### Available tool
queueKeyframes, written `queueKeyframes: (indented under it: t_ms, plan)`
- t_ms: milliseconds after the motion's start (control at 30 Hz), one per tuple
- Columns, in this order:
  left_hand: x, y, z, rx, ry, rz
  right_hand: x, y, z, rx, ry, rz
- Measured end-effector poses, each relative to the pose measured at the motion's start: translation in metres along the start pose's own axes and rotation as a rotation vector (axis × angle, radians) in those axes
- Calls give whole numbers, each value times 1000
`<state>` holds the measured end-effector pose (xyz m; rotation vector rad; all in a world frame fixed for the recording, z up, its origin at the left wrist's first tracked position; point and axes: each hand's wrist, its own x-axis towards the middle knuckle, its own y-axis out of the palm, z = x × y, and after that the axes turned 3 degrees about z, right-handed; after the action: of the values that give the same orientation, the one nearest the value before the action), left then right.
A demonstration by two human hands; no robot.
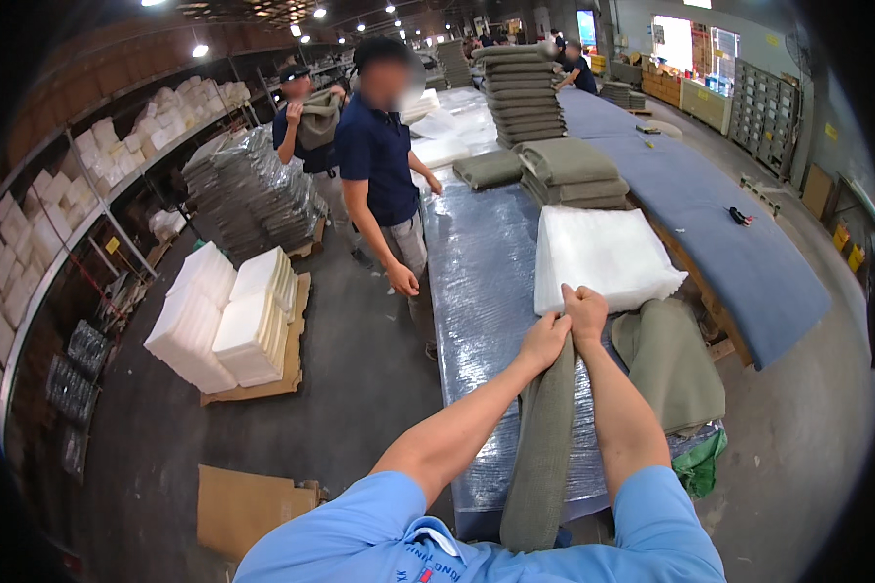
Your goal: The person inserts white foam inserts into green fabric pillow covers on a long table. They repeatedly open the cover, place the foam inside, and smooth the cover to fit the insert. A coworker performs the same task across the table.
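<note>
Both left grip [546, 340] and right grip [585, 313] clench grey-green fabric [540, 457] over a film-covered table [476, 291]; white bundles [180, 115] crowd long shelving [82, 158].

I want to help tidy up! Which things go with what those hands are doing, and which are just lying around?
Probably part of the job:
grey-green cloth, gripped by the left hand and right hand
white padding stack, just beyond them
shiny film-covered table

Probably just lying about:
brown cardboard on the floor, lower left
small red-and-black item on the blue surface
</note>
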<state>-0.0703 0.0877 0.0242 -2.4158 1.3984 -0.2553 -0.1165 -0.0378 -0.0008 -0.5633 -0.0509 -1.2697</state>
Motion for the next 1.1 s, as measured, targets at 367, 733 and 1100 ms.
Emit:
queueKeyframes:
  t_ms: [367,733,1100]
  plan:
    - [20,-36,28,-305,-174,426,-43,-46,-20,928,327,408]
    - [39,-13,61,-168,-290,402,-75,-29,-19,442,-31,-335]
    - [47,-44,56,-618,-49,419,-68,-58,-34,954,232,256]
